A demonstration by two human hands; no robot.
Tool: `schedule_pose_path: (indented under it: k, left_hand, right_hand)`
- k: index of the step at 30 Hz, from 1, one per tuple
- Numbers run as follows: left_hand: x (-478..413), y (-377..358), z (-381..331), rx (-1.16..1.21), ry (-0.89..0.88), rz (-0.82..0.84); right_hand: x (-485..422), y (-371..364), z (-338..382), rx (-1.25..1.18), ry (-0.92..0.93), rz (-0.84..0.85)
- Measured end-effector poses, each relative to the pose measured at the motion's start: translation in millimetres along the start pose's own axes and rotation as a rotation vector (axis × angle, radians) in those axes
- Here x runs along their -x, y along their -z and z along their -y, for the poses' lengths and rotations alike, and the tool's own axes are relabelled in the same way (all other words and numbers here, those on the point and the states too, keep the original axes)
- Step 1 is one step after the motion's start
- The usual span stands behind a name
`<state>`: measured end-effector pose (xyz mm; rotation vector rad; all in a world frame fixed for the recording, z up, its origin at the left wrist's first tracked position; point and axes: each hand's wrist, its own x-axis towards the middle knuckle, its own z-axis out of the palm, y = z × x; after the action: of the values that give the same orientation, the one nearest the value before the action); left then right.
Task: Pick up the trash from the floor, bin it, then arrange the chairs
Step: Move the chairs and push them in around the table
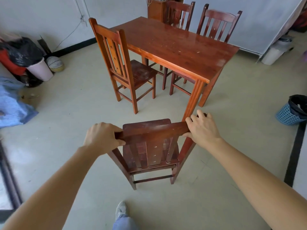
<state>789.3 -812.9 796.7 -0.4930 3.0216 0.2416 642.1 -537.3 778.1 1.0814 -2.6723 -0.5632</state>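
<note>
- Both hands are on the top rail of the nearest chair (149,146): left hand (101,138) curled round the left end, right hand (201,129) wrapped over the right end.
- That chair stands on the floor just beside the table (174,45) corner leg, seat facing the table.
- Second chair (123,67) sits at the table's left side, two more on the far side.
- Blue bin (289,113) with a black liner is off to the right, well apart.

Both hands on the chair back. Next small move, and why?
Probably push the dark chair forward, left of the table's corner leg: left hand and right hand grip its top rail, and a space sits open beside the lighter chair.
</note>
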Motion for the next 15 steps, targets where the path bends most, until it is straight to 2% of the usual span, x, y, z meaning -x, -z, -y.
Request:
schedule_pose_path:
  k: [6,10,15]
  left_hand:
    - [-70,-1,21,-0.025,-0.118,-0.036]
    - [-111,-18,24,-0.03,-0.212,-0.056]
    - [-189,-3,49,-0.028,-0.293,-0.022]
  right_hand:
    - [-62,-2,-8,0.022,-0.095,0.037]
    - [-93,-12,-5,0.06,-0.24,0.129]
    - [-142,-16,3,0.056,-0.339,0.182]
